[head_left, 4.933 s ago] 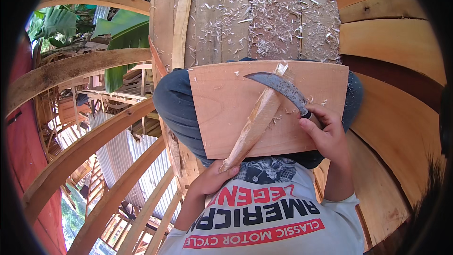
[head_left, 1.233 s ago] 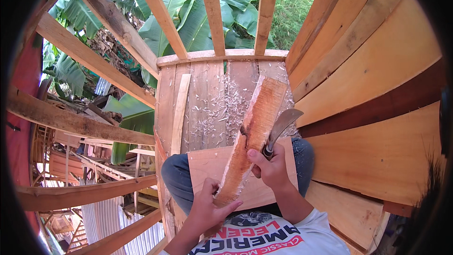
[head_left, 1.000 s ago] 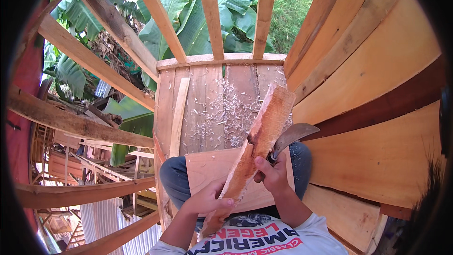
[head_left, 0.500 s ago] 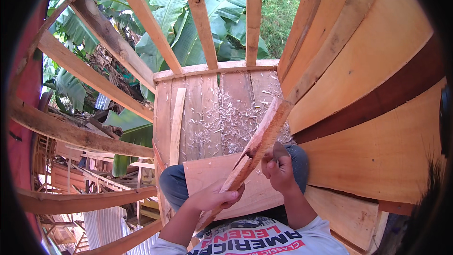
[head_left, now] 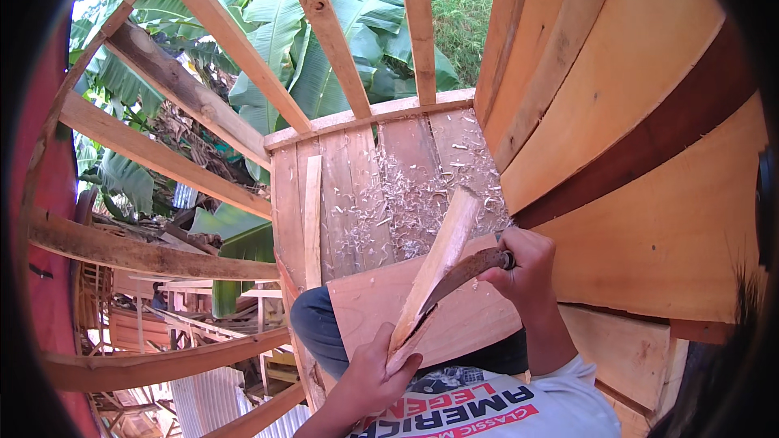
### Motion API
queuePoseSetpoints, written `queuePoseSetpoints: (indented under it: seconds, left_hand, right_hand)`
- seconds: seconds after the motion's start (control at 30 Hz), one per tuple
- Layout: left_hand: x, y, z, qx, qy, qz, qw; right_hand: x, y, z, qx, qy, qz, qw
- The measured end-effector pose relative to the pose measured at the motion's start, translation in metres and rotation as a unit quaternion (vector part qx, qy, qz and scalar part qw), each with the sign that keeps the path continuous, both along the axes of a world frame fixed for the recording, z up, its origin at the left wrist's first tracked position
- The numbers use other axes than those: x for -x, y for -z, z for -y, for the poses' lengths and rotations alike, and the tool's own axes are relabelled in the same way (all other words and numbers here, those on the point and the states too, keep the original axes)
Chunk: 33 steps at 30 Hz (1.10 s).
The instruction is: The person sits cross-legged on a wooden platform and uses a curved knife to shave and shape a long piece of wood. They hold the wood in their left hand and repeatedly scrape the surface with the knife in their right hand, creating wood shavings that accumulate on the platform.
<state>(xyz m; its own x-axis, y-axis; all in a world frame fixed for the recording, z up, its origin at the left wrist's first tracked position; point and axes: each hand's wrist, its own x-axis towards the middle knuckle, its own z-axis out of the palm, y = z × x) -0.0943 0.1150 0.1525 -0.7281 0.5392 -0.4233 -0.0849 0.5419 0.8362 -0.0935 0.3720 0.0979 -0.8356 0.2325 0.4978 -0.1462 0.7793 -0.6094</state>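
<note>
My left hand (head_left: 380,373) is wrapped around the lower part of a rough, pale length of wood (head_left: 451,235), which slants up and away to the right. In my right hand (head_left: 529,264) is the handle of a knife with a curved, dark, worn blade (head_left: 466,272). Its blade lies against the wood's right side, at a split or notch a little above my left hand. Beneath both hands a flat wooden board (head_left: 479,316) rests across my lap. My right fingers partly hide the knife's handle.
Curled wood shavings (head_left: 406,195) litter the plank floor (head_left: 284,195) ahead. A narrow wooden strip (head_left: 313,219) lies on it. Upright slats (head_left: 333,32) stand in front and to the left, with banana leaves (head_left: 280,40) beyond. A plank wall (head_left: 625,259) closes the right side.
My right hand has turned and brought the knife's blade into view against the wood. The length of wood has been drawn nearer and stands steeper. The view has tilted slightly.
</note>
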Motion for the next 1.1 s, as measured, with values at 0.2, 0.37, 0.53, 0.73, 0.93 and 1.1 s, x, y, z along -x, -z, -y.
queuePoseSetpoints:
  seconds: [0.2, 0.37, 0.53, 0.73, 0.93, 1.1]
  left_hand:
    - [-0.022, 0.011, 0.006, 0.037, 0.085, 0.059, 0.994]
    - [-0.031, 0.048, 0.047, 0.02, -0.062, 0.013, 0.998]
    - [-0.015, 0.025, 0.032, 0.052, -0.081, 0.016, 0.995]
    - [-0.013, 0.021, 0.019, 0.075, -0.071, -0.028, 0.994]
    - [-0.022, 0.025, 0.017, 0.088, -0.036, -0.033, 0.995]
    - [-0.042, 0.043, 0.039, 0.098, -0.058, 0.029, 0.993]
  right_hand:
    - [0.016, 0.005, -0.049, 0.257, 0.212, -0.03, 0.942]
    - [0.009, 0.009, -0.007, 0.171, 0.005, 0.072, 0.983]
    - [0.0, 0.02, 0.041, 0.099, -0.087, 0.103, 0.986]
    - [0.007, 0.024, 0.031, -0.014, -0.012, 0.088, 0.996]
    - [0.014, 0.035, 0.014, 0.059, 0.067, 0.075, 0.993]
    - [0.021, 0.019, -0.042, 0.187, 0.116, 0.07, 0.973]
